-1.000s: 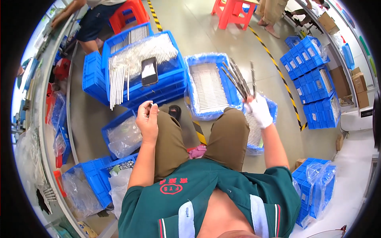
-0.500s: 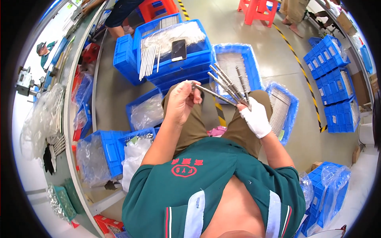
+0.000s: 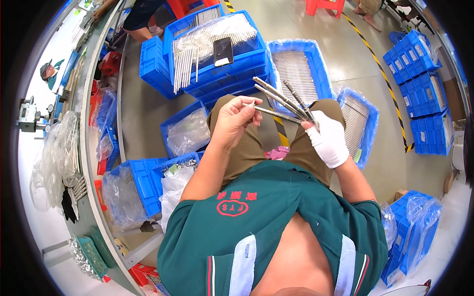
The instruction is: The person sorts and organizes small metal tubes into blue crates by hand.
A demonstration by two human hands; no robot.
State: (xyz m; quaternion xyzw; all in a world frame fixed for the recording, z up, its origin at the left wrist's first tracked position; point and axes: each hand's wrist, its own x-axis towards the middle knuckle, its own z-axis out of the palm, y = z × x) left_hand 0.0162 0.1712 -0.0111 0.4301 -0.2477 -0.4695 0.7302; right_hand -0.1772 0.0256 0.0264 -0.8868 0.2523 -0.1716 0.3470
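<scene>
Slim grey metal rods (image 3: 284, 101), a small bundle of them, fan out from the right hand (image 3: 328, 139), which wears a white glove and is closed around their near ends, so the rods run up and to the left, away from that fist. One rod reaches furthest left, and its tip sits between the thumb and fingertips of the bare left hand (image 3: 236, 121), pinched shut on it; the other rods pass just above that pinch without touching it, as far as can be told. Both hands hover over the lap, above the olive-brown trousers (image 3: 249, 153), with a scrap of pink cloth (image 3: 277, 154) below and between them.

Left of the left hand stands a blue plastic crate lined with clear plastic film (image 3: 185, 132). Right of the gloved hand, just beside the knee, lies a shallow blue tray packed with rows of pale rods (image 3: 356, 121). Beyond the rod tips is a second such tray lined with film (image 3: 299, 71), and left of it a stack of blue crates heaped with more thin rods (image 3: 217, 47), a black phone (image 3: 222, 51) resting on top. Far off to the right, stacked small blue bins (image 3: 424, 98) stand on the floor.
</scene>
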